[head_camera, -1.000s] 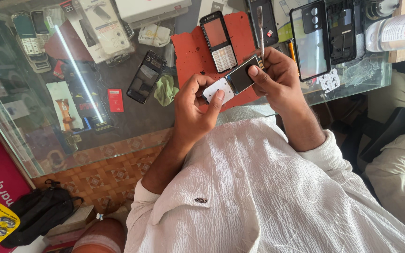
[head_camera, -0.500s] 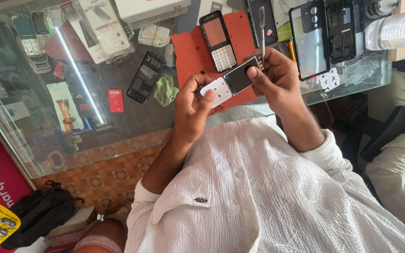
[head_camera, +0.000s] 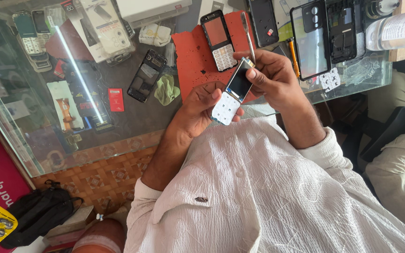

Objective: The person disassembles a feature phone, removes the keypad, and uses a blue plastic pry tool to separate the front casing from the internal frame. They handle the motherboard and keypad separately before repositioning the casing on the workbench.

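Both my hands hold a small keypad phone board (head_camera: 233, 93) with a dark screen and a white keypad, just above the near edge of the glass counter (head_camera: 118, 140). My left hand (head_camera: 202, 110) cradles its keypad end from below, thumb on the keys. My right hand (head_camera: 273, 77) pinches the screen end and also grips a thin metal tool (head_camera: 248, 37) that points away from me. Behind the hands, a phone front cover (head_camera: 217, 40) with a keypad lies on a red mat (head_camera: 193, 56).
On the counter lie a black phone frame (head_camera: 145, 75), a green cloth (head_camera: 166, 89), a smartphone back cover (head_camera: 311, 40), a black housing (head_camera: 344, 30), a clear bottle (head_camera: 394, 29) and boxed items. A black bag (head_camera: 41, 211) sits on the floor. Another person's leg (head_camera: 399, 164) is at right.
The phone board has turned from lying crosswise to standing more lengthwise between my hands. My right hand shifted up to the screen end; my left thumb now rests on the keypad.
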